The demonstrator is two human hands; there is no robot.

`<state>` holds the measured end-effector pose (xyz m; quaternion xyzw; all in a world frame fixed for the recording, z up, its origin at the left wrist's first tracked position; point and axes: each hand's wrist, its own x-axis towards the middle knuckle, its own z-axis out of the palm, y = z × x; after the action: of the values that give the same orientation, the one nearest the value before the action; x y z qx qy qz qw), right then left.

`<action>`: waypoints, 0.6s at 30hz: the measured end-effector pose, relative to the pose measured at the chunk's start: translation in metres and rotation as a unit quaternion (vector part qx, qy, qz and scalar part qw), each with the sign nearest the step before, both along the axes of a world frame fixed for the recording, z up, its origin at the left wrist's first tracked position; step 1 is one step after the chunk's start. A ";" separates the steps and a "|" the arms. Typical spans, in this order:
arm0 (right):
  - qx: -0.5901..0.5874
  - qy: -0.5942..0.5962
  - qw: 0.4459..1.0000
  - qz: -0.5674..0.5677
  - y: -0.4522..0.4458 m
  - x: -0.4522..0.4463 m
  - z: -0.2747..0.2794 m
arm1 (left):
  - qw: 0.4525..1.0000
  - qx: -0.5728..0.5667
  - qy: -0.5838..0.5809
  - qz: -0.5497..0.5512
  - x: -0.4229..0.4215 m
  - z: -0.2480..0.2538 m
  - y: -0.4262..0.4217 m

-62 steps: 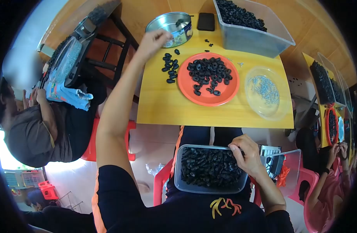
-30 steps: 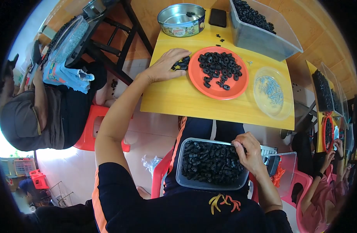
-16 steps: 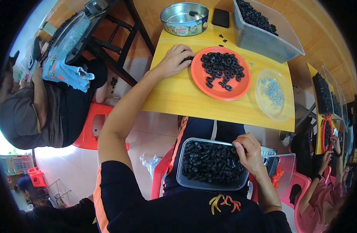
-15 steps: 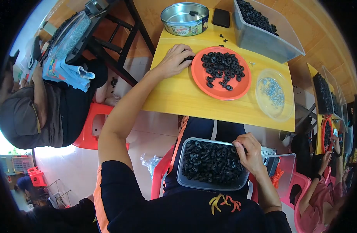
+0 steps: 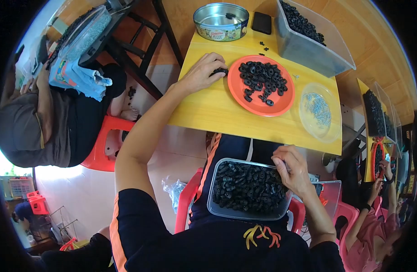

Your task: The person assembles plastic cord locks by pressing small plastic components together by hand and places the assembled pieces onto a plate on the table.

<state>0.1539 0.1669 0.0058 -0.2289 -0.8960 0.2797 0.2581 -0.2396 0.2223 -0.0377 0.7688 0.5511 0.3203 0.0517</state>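
Note:
On the yellow table my left hand [image 5: 202, 72] rests left of an orange-red plate [image 5: 258, 109], fingers curled over a small black plastic part [image 5: 220, 71]. Small ribbed black pieces [image 5: 263, 77] lie heaped on that plate. A clear plastic box [image 5: 249, 216] full of black plastic parts [image 5: 247, 187] sits on my lap. My right hand [image 5: 293, 171] is closed at the box's upper right corner, thumb against curled fingers. What it may pinch is hidden.
A round tin [image 5: 221, 34], a black phone [image 5: 261, 23] and a large bin [image 5: 312, 54] of black parts stand at the back. A clear dish [image 5: 315, 132] holds small silvery pieces. Co-workers sit left and right; a red stool [image 5: 101, 149] is to the left.
The view has shifted slightly. My right hand has risen a little at the box's corner, its fingers more curled. My left hand stays beside the plate, with the black part showing more.

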 end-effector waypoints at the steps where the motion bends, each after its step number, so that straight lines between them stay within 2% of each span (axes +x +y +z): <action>1: -0.003 0.005 1.000 0.007 0.002 -0.006 0.004 | 1.000 -0.003 -0.002 0.001 0.000 0.000 -0.004; 9: -0.052 0.062 0.993 0.087 0.016 -0.092 0.010 | 1.000 0.003 -0.029 0.005 0.006 0.003 -0.047; 16: 0.022 -0.008 0.994 0.106 0.021 -0.168 -0.017 | 0.998 0.039 -0.051 0.013 0.013 0.006 -0.076; 18: 0.050 -0.002 0.996 0.077 0.023 -0.185 -0.028 | 0.993 -0.022 -0.118 0.014 0.009 0.005 -0.077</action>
<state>-0.0309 0.1899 -0.0224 -0.1470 -0.9243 0.2532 0.2449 -0.2303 0.1451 -0.0330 0.7168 0.5583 0.3974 0.1286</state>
